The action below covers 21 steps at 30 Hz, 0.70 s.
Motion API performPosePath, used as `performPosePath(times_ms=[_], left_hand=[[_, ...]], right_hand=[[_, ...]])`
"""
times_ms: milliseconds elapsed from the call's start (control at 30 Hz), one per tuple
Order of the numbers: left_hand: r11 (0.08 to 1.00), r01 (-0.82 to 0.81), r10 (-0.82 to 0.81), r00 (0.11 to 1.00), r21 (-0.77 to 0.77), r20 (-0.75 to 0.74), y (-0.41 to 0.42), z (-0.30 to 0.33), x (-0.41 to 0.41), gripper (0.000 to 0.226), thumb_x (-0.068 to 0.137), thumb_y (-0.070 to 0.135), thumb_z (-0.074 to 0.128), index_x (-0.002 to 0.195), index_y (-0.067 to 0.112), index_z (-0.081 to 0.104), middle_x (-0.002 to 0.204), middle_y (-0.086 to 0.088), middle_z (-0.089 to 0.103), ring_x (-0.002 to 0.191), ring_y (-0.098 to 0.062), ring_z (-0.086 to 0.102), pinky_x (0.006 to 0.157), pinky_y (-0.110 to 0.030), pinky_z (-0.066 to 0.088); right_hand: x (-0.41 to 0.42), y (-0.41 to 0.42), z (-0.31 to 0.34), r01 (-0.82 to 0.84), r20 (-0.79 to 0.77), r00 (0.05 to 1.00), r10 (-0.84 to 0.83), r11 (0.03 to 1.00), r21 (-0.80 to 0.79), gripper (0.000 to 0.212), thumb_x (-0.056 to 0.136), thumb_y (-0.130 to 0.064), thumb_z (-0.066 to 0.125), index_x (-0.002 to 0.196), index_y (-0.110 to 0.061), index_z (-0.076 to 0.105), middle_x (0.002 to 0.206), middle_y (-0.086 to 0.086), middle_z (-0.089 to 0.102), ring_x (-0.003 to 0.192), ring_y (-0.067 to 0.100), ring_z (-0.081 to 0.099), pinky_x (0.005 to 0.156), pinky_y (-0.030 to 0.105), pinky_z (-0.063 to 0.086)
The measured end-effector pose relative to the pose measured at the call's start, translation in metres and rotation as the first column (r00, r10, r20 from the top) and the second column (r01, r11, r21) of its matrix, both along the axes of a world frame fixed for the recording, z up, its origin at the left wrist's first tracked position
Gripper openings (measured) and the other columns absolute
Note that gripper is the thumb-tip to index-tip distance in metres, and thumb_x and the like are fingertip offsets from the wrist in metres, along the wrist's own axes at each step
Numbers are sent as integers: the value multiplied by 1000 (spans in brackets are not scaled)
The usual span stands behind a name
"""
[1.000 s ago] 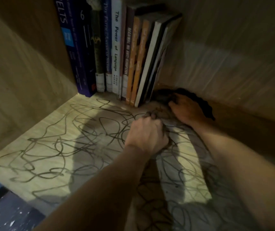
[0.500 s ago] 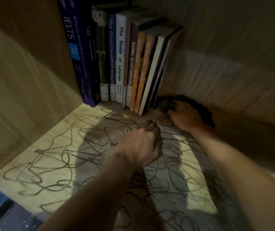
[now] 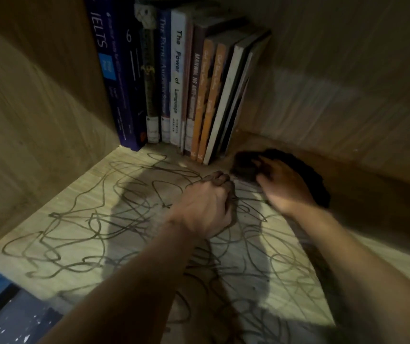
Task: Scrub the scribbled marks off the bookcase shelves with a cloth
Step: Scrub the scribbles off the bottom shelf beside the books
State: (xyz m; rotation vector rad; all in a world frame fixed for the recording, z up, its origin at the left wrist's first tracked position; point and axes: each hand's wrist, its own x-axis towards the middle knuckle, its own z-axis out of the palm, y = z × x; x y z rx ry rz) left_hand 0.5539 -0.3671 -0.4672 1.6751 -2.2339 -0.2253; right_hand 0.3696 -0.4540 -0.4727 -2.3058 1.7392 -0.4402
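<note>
Looking near to far: floor, shelf board, hands, cloth, books.
Floor: a dark speckled floor and a blue strip show at the lower left, below the shelf's front edge.
Shelf: the pale wood shelf runs from the near edge back to the rear wall, boxed in by a wood side panel on the left.
Scribbled marks: dark looping scribbled marks cover the board from the front edge almost to the books; both forearms cross over them.
Left hand: the left hand sits mid-shelf, knuckles up, fingers curled tightly under into a fist; whether anything is inside the fist cannot be told.
Right hand: the right hand lies just behind and to the right, blurred, fingers spread flat and pressing down on the cloth.
Cloth: a dark cloth lies in the shadowed back right area of the shelf, its long axis running left to right; its left end points toward the books and nearly reaches the last one.
Books: a row of books stands upright against the rear wall, the rightmost ones leaning left, blocking the back left of the board.
</note>
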Motion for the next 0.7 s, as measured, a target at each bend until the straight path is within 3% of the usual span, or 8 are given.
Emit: performPosePath(times_ms=[133,267,433,600,700], left_hand=[[1000,10,-10,1000,-8,-6,3,3,-2,35,93,36,39,118,21,56,117,2,55,103,-20,58,84,-38,52],[998,-59,59,998,-32,8,8,8,-3,32,92,31,45,120,19,55,119,-1,59,103,-21,58,81,-30,44],[996,-71,69,997,-61,-33,10,11,-2,33,97,32,42,125,18,52,125,-1,55,110,-19,53,81,-26,38],[997,-62,60,998,-55,-36,10,11,0,29,96,31,43,119,17,54,122,-3,56,108,-21,54,84,-31,43],[996,-72,70,997,-55,-46,10,10,-1,35,97,31,42,127,16,51,129,-3,53,116,-20,51,91,-30,42]], right_hand=[[36,-36,17,86,17,996,-88,991,105,47,97,-31,38,144,-23,40,153,3,33,140,27,28,114,43,23],[39,27,-2,-72,-10,997,72,997,-2,48,99,-36,35,147,-31,33,157,-10,23,145,16,14,118,35,11],[34,-35,17,126,7,992,-127,988,92,48,97,-36,38,144,-24,40,153,3,34,139,28,29,114,44,24],[15,31,-4,-51,-55,997,49,998,-32,50,97,-41,34,146,-28,36,155,-8,28,144,18,19,117,35,16],[22,-25,14,98,0,995,-99,992,82,49,98,-36,36,146,-26,36,155,-1,30,142,24,26,115,42,22]])
